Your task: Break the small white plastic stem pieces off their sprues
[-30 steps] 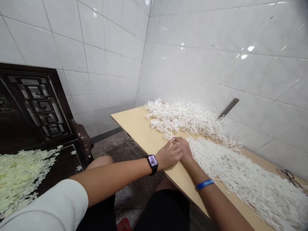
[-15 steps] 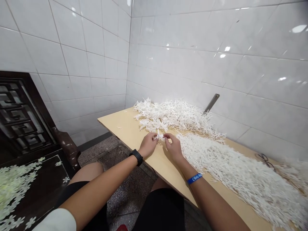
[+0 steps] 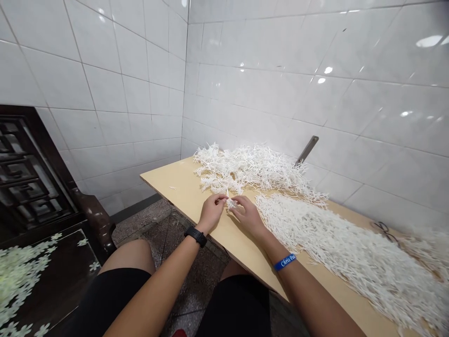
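My left hand (image 3: 211,213) pinches a small white branched plastic sprig (image 3: 231,204) between thumb and fingertips, just above the tan tabletop (image 3: 191,206). Beside it, my right hand (image 3: 249,216) has its thumb and fingers bent around the sprig's right side. The fingertips partly cover the sprig, so its exact shape is hard to make out. Right behind the hands lies a loose heap of white branched sprigs (image 3: 259,166). To the right of my right hand spreads a broad layer of small white pieces (image 3: 336,243).
A flat metal bar (image 3: 307,150) stands tilted against the tiled wall behind the heap. Dark looped handles (image 3: 386,231) lie at the table's back right. On the left is a dark carved wooden chair (image 3: 49,182) with pale flower-shaped pieces (image 3: 21,267) on its seat.
My hands have come slightly nearer each other. The right thumb and fingers have shifted from a tight pinch at the sprig's right end to a wider curl around it. The view has shifted slightly.
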Demonstrator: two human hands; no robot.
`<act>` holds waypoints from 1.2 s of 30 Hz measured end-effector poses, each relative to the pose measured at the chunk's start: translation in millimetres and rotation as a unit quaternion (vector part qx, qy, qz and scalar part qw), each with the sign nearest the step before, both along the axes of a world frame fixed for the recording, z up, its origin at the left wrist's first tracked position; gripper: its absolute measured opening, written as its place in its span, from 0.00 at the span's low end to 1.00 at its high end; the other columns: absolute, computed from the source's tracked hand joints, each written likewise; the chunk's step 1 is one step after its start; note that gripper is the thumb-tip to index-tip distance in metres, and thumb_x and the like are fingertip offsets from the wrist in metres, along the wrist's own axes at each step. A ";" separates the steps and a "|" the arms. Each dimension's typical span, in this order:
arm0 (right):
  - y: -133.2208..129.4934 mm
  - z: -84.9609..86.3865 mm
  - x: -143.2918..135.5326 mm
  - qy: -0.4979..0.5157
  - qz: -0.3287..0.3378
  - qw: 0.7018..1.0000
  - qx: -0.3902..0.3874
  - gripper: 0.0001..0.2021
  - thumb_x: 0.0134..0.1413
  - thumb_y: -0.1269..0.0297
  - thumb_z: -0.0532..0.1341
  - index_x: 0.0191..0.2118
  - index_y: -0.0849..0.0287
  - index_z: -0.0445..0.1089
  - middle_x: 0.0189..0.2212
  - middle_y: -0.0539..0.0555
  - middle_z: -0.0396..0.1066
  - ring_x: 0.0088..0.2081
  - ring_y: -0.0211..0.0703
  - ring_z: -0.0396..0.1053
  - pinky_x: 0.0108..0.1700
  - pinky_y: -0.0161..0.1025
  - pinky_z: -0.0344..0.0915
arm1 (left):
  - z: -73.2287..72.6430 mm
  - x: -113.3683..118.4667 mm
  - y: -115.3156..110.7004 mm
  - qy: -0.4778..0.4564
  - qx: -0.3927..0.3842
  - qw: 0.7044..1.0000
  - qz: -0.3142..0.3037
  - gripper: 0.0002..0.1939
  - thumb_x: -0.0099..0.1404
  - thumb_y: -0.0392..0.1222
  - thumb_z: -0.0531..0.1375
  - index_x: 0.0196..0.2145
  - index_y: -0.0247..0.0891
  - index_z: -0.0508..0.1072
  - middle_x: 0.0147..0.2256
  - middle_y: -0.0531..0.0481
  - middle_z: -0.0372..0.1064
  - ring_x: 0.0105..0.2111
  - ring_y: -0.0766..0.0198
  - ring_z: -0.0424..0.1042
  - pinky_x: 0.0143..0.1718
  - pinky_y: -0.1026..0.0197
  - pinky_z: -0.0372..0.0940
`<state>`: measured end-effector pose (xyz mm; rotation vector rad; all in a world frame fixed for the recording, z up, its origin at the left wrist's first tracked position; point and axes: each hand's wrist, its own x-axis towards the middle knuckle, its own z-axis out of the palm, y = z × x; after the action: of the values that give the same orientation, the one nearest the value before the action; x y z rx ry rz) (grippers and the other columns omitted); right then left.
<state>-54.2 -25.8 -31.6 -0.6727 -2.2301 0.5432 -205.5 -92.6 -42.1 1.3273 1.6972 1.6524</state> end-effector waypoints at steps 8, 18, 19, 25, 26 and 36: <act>8.3 -13.3 -0.9 -0.012 -0.035 0.999 -0.037 0.11 0.53 0.70 0.54 0.39 0.59 0.73 0.38 0.57 0.75 0.38 0.45 0.72 0.42 0.43 0.69 | -8.1 -0.6 7.2 0.024 0.006 1.000 -0.015 0.14 0.62 0.31 0.52 0.37 0.39 0.76 0.52 0.46 0.69 0.53 0.60 0.68 0.53 0.59 0.63; 6.0 -11.0 -1.8 -0.028 -0.033 0.997 -0.065 0.12 0.53 0.69 0.55 0.41 0.59 0.74 0.39 0.57 0.76 0.39 0.45 0.73 0.45 0.44 0.68 | -8.3 9.5 4.7 0.130 -0.040 0.991 0.015 0.15 0.57 0.32 0.60 0.44 0.31 0.72 0.64 0.33 0.47 0.64 0.44 0.51 0.62 0.49 0.53; 5.4 -10.4 -1.9 -0.027 -0.034 0.997 -0.068 0.13 0.53 0.70 0.55 0.41 0.59 0.74 0.39 0.58 0.76 0.39 0.46 0.73 0.45 0.44 0.68 | -8.5 9.7 4.6 0.133 -0.041 0.990 0.014 0.15 0.57 0.31 0.59 0.44 0.31 0.72 0.64 0.33 0.47 0.64 0.44 0.52 0.61 0.49 0.54; 2.9 -8.4 -5.3 -0.014 -0.035 0.996 -0.086 0.13 0.53 0.67 0.55 0.43 0.60 0.73 0.33 0.56 0.76 0.33 0.44 0.72 0.39 0.41 0.67 | -6.2 5.3 4.7 0.105 -0.032 0.994 0.004 0.13 0.57 0.29 0.58 0.41 0.33 0.73 0.58 0.35 0.59 0.57 0.49 0.63 0.56 0.51 0.61; 3.3 -8.3 -6.0 -0.010 -0.033 0.995 -0.089 0.14 0.53 0.66 0.56 0.43 0.60 0.73 0.31 0.55 0.76 0.32 0.43 0.71 0.37 0.40 0.67 | -5.9 3.8 5.1 0.098 -0.028 0.995 -0.001 0.12 0.56 0.29 0.58 0.40 0.34 0.73 0.56 0.36 0.62 0.55 0.51 0.66 0.55 0.52 0.62; 7.1 -4.0 -8.3 0.053 -0.041 0.989 -0.131 0.17 0.53 0.52 0.56 0.25 0.60 0.69 0.21 0.49 0.68 0.26 0.40 0.64 0.29 0.35 0.60 | 1.6 -2.6 1.9 0.051 0.004 0.997 -0.051 0.10 0.58 0.38 0.60 0.38 0.34 0.75 0.46 0.41 0.73 0.43 0.59 0.73 0.46 0.58 0.68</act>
<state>-62.6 -18.7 -35.5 -0.8445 -2.0406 0.8214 -208.1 -90.7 -40.6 1.5005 1.6498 1.5605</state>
